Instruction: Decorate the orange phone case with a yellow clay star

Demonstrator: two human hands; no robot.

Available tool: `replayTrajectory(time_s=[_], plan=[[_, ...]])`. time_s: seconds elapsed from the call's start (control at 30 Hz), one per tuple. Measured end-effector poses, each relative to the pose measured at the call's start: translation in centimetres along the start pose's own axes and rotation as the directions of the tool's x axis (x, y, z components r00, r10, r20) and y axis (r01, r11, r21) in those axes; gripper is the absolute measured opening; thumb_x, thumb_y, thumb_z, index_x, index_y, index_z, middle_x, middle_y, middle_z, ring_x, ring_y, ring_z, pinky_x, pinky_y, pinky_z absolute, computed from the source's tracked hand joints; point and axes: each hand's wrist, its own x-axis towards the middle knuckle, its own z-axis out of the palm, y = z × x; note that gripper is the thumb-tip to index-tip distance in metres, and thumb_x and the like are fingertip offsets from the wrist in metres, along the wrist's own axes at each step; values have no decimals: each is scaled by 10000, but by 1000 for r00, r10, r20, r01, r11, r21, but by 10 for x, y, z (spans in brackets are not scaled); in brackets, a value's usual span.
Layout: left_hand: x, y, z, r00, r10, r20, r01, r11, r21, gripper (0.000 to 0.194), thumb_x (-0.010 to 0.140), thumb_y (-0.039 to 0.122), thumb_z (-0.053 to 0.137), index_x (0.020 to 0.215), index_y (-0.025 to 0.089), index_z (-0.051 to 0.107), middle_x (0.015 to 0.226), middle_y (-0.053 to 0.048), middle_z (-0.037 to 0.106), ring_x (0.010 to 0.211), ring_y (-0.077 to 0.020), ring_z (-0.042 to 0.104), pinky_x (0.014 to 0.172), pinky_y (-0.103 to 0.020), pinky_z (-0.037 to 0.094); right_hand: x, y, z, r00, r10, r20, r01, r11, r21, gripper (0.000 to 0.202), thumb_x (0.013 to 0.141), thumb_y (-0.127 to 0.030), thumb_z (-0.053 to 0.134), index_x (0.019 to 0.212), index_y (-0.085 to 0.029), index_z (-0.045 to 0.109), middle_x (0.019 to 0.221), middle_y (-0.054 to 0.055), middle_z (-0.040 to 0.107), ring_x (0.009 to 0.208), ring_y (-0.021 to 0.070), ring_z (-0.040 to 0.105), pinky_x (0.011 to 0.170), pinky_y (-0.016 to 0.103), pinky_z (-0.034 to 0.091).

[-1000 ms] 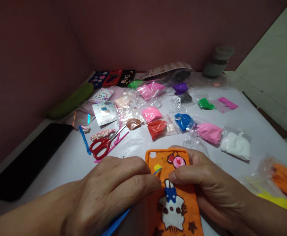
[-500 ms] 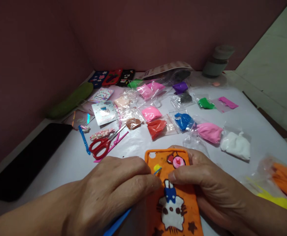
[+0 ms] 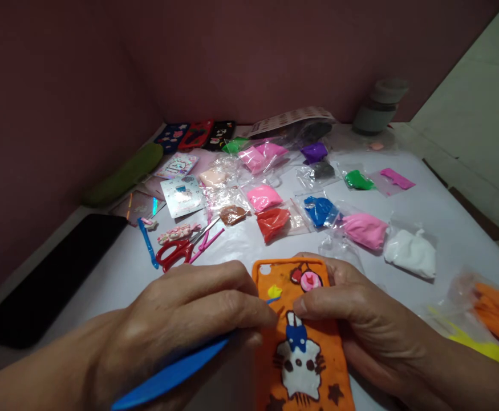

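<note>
My right hand (image 3: 360, 319) grips the right edge of an orange phone case (image 3: 270, 342), its thumb flat on the face. The case bears a white cat figure (image 3: 299, 374) in blue clothes, upside down to me, a pink round piece (image 3: 311, 281), brown stars and a small yellow clay piece (image 3: 275, 291). My left hand (image 3: 198, 319) is closed round a blue modelling tool (image 3: 176, 371). Its thin tip lies just below the yellow piece; whether it touches is hard to tell. The tool's broad blue end sticks out under my palm.
Red-handled scissors (image 3: 176, 251), a second blue tool (image 3: 148, 242) and a dark phone-like slab (image 3: 52, 279) lie to the left. Bags of coloured clay, such as red (image 3: 272, 224), blue (image 3: 320, 211) and white (image 3: 412, 251), spread behind the case. A jar (image 3: 377, 108) stands at the back right.
My left hand has tilted, and the blue tool's broad end has swung up and left into fuller view. Its tip now lies flatter, slightly below the yellow piece. My right hand stays put.
</note>
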Motion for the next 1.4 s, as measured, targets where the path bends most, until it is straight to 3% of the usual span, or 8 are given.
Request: replayTrajectory(time_s=[0.3,0.63,0.9,1.4], plan=[[1,1,2,1000,-2,-15,3,997,81,215,903,68,531,1074,151,632,886,-34,597,717,-101,581,619,-160,473,0,0,-1,1000,-7,9,7,1000,9,280,559,-24,719,787,-180,670,717,11,683,645,171,655,651,304,519],[1,0,7,1000,-6,-16,7,997,78,223,938,96,515,1115,169,628,919,-34,622,751,-95,604,664,-148,500,-2,1,1,1000,-4,-9,4,999,42,385,552,-20,745,898,-178,687,738,24,685,679,194,674,693,339,534],[2,-3,10,998,24,-56,-20,997,74,198,931,92,522,1078,153,639,895,-24,600,715,-84,583,643,-130,478,1,-1,2,1000,9,-7,-9,998,69,427,503,26,682,882,-171,689,769,33,703,738,209,682,706,327,538],[-2,-3,7,999,-3,34,1,998,62,268,927,47,516,1149,165,608,982,-21,593,818,-90,597,721,-138,460,0,0,1,1000,11,-3,-10,996,86,451,491,28,667,896,-164,712,765,39,706,693,195,678,667,311,547]])
